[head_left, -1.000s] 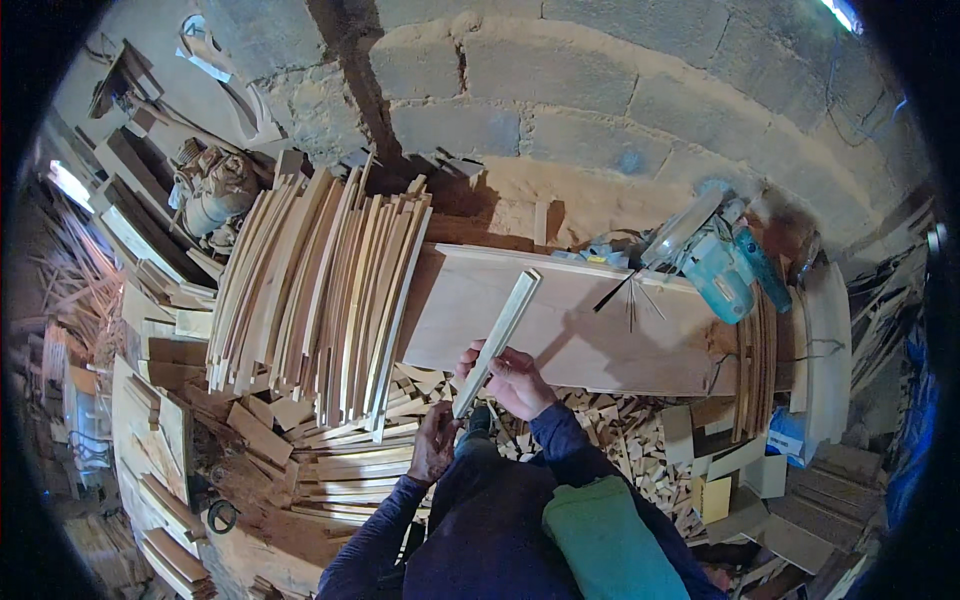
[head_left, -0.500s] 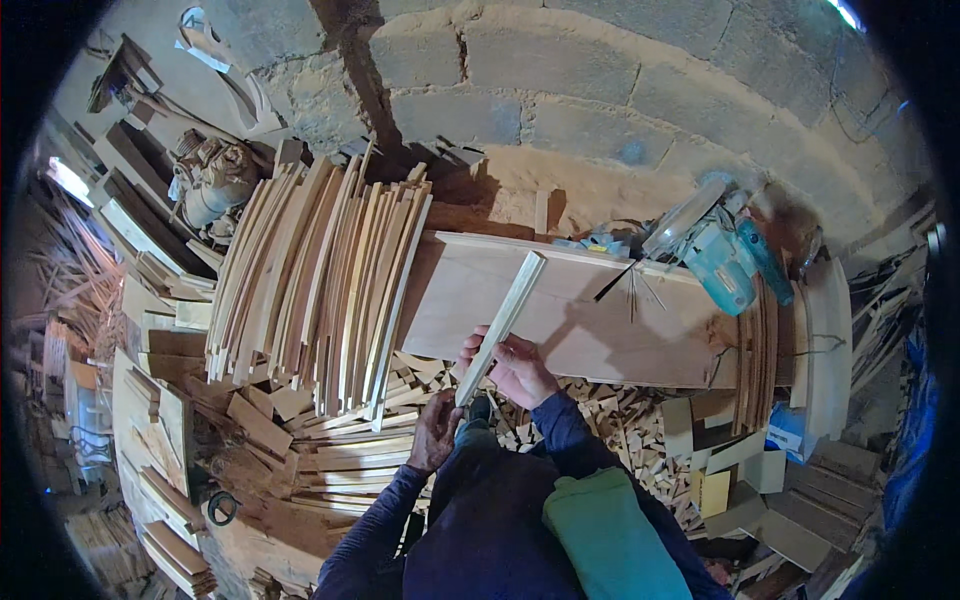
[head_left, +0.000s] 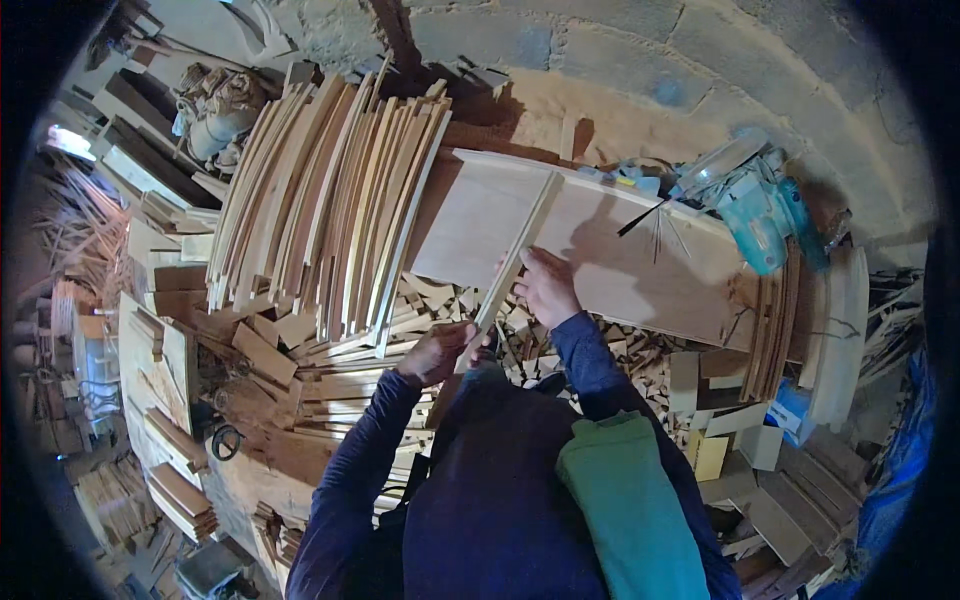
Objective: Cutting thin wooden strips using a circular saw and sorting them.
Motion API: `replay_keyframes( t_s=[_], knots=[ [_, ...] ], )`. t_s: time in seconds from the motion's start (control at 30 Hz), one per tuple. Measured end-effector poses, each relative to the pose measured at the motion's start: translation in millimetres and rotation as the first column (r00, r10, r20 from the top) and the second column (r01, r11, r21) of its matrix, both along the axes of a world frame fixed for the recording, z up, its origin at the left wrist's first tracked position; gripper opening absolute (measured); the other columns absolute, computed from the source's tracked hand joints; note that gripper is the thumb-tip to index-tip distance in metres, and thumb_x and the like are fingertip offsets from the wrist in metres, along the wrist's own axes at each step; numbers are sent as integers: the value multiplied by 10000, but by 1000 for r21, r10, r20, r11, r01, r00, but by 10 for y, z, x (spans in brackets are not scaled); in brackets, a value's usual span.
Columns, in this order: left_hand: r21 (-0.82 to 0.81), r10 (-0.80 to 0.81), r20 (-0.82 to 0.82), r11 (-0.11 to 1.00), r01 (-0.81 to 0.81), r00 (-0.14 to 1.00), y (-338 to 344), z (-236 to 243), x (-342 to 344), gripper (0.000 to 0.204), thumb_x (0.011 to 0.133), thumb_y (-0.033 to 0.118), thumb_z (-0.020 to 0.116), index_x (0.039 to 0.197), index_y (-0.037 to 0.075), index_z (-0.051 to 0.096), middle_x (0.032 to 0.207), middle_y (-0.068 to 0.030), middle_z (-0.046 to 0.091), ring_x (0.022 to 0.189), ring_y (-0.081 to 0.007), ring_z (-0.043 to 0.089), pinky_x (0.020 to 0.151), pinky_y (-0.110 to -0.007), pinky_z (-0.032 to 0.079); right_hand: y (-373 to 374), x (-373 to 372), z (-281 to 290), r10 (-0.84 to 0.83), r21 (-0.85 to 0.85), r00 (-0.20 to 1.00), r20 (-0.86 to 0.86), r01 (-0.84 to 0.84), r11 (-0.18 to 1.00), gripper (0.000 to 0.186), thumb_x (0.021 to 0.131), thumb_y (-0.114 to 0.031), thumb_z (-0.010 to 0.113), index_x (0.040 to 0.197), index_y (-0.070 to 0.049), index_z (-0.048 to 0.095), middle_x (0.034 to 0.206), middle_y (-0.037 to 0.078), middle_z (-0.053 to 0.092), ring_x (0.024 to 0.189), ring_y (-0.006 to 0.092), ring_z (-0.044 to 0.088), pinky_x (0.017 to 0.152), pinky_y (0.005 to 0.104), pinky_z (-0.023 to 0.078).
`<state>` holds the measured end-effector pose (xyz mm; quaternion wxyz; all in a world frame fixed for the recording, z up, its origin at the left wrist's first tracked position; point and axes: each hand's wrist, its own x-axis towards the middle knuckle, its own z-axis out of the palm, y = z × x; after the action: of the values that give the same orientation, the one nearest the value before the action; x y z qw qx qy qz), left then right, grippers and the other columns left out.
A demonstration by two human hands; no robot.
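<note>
A long, narrow wooden strip (head_left: 533,217) slants up and away from my body, its far end over the pale plywood board (head_left: 620,245). My left hand (head_left: 437,354) grips the strip near its lower end, thumb and fingers pinched on it. Farther up, my right hand (head_left: 549,287) is closed round the strip's right side; some of its fingers are hidden behind the wood. Just left of the board lies a thick row of similar wooden strips (head_left: 330,200), side by side. Small wood offcuts (head_left: 640,385) are heaped below the board.
A teal power saw (head_left: 755,215) stands at the board's right end, beside a bundle of brown strips (head_left: 770,335). Behind runs a block wall (head_left: 620,45). Wooden panels (head_left: 157,375) stand at left, and a blue box (head_left: 792,410) sits at right.
The strip has turned, showing a darker, narrower face. Both hands stay on it, with the left hand slightly higher in the picture. The whole view has shifted, so the board and wall appear higher.
</note>
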<state>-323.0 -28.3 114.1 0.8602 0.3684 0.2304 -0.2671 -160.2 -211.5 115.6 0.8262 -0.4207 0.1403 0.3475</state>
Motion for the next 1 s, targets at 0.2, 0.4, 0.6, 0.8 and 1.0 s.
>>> replay_keyframes(
  t_s=[0.2,0.4,0.6,0.8,1.0],
  knots=[
    [-279,-13,21,960,19,1000,39,62,55,370,1026,296,559,1269,18,543,1012,-43,604,814,-166,553,752,-328,488,-4,105,253,61,-147,984,170,-36,988,248,917,-124,699,1129,-1,664,1028,58,670,865,174,675,623,374,622],
    [-456,-21,93,888,61,995,-42,12,150,453,1047,310,514,1349,-27,500,1072,-58,618,811,-137,541,736,-279,470,-10,171,377,9,-264,964,265,63,962,167,893,-99,715,1042,-27,698,935,13,690,798,121,664,650,332,619],
    [-331,11,154,943,41,988,-41,66,189,446,1045,293,516,1346,-37,512,1090,-76,637,868,-163,575,761,-284,479,-28,197,371,-10,-201,946,323,79,976,191,923,-100,684,1084,2,691,1008,58,676,864,152,659,737,387,628],
    [-62,11,8,998,-11,1000,-17,131,202,332,1014,231,592,1240,-13,604,1055,-66,667,899,-165,599,785,-302,489,-109,234,319,103,-265,948,302,-21,964,244,957,-128,655,1163,2,663,1035,41,663,905,146,652,748,363,596],
    [18,-18,198,1000,15,980,-32,45,162,314,1029,206,570,1239,-27,584,1051,-77,672,862,-169,655,796,-309,542,-229,274,285,215,-285,941,260,-137,948,249,1007,-217,601,1140,-12,653,969,55,677,923,177,680,774,382,594]
  ],
)
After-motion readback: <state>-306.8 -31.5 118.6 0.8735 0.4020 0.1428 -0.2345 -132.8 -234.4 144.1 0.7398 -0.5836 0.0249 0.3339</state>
